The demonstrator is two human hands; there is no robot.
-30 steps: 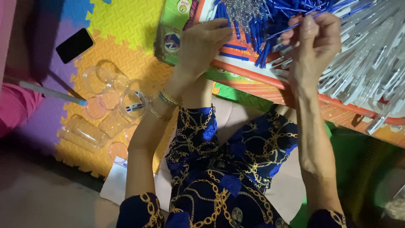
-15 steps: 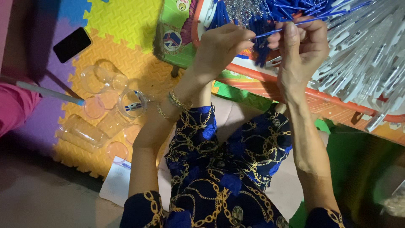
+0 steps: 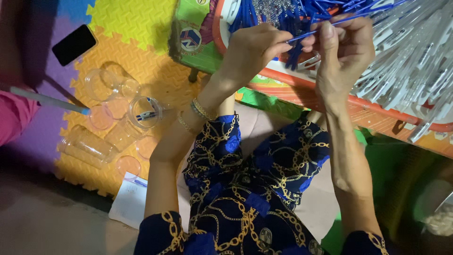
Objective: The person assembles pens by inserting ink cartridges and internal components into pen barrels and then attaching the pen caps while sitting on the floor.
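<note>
Taking the orange-rimmed tray (image 3: 330,92) as your landmark: well to its left, a black phone (image 3: 74,44) and clear plastic cups (image 3: 118,118) lie on the foam mat (image 3: 127,23). Over the tray's near rim, your left hand (image 3: 252,52) pinches one end of a thin blue pen part (image 3: 311,32); your right hand (image 3: 347,49) grips the other end. Clear pen barrels (image 3: 415,56) pile on the tray's right.

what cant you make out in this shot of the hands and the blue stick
Head view only:
- Thin blue stick: its ends are hidden inside the left hand and right hand.
- Blue pile and clear pile: cut off by the top and right edges.
- Clear cups: contents too small to tell.
</note>
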